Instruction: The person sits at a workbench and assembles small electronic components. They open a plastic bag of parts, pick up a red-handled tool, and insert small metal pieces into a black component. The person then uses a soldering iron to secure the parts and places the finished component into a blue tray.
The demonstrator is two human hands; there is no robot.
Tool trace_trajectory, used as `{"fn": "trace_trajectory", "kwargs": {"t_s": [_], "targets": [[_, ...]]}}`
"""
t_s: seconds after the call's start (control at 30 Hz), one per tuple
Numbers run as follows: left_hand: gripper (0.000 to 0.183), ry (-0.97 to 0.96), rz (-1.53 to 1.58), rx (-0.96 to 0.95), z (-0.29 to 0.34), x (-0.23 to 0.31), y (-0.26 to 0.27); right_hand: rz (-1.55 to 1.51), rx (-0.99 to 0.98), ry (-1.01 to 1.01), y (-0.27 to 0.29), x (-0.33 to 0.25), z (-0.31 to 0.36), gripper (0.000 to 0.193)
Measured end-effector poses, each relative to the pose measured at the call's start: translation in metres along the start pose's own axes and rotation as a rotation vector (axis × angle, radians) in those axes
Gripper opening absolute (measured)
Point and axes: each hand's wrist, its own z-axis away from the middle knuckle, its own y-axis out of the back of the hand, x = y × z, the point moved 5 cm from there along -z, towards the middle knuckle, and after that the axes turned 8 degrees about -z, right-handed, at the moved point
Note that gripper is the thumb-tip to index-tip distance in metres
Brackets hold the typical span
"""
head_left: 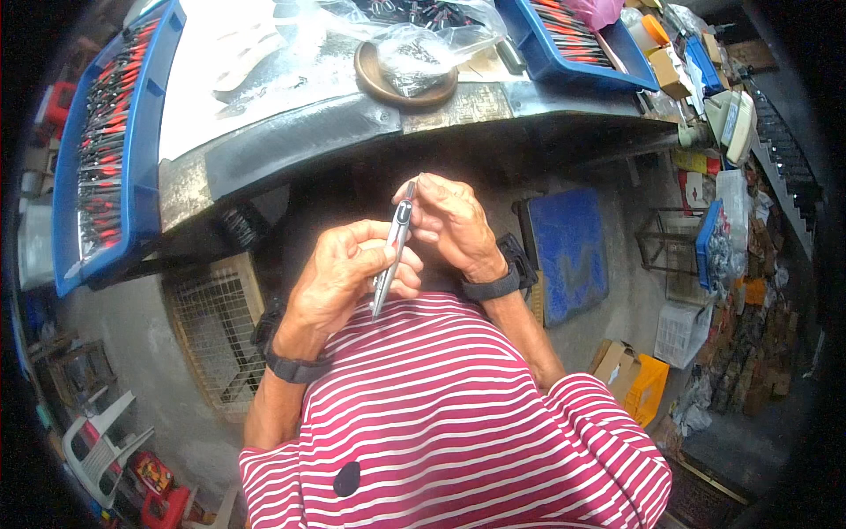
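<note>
My left hand [339, 278] is closed round a slim silver-grey pointed tool [393, 242], pinching it between thumb and fingers. The tool tilts, its narrow tip toward my shirt and a dark oval part near its upper end. At that upper end, the thumb and index finger of my right hand [454, 225] pinch a thin dark grey piece [411, 189]. I cannot tell whether this piece is joined to the tool. Both hands are held in front of my chest, just below the table's near edge.
A worn table [300, 137] spans the top. A round wooden dish [370, 78] holds a clear bag of small parts. Blue trays of slim red-and-black items stand left [145, 150] and right [608, 72]. Below lie a blue panel [568, 256] and cartons [614, 366].
</note>
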Motion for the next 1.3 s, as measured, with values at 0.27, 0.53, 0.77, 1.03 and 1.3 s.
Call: {"fn": "trace_trajectory", "kwargs": {"t_s": [0.27, 0.53, 0.77, 1.03, 1.3], "targets": [[0.03, -0.073, 0.031, 0.042, 0.006, 0.013, 0.007, 0.737, -0.167, 0.026, 0.008, 0.044, 0.01, 0.023], [0.032, -0.145, -0.034, 0.121, 0.006, 0.033, 0.017, 1.236, -0.58, -0.231, -0.017, 0.089, 0.031, 0.022], [0.027, -0.213, 0.044, 0.153, 0.002, 0.051, 0.025, 1.179, -0.798, 0.052, -0.063, 0.061, 0.059, 0.021], [0.031, -0.29, 0.202, 0.118, 0.001, 0.058, 0.04, 1.002, -0.971, 0.082, -0.089, 0.055, 0.069, 0.015], [0.035, -0.372, 0.275, 0.114, 0.001, 0.074, 0.049, 0.651, -0.826, -0.422, -0.09, 0.068, 0.058, 0.031]]}}
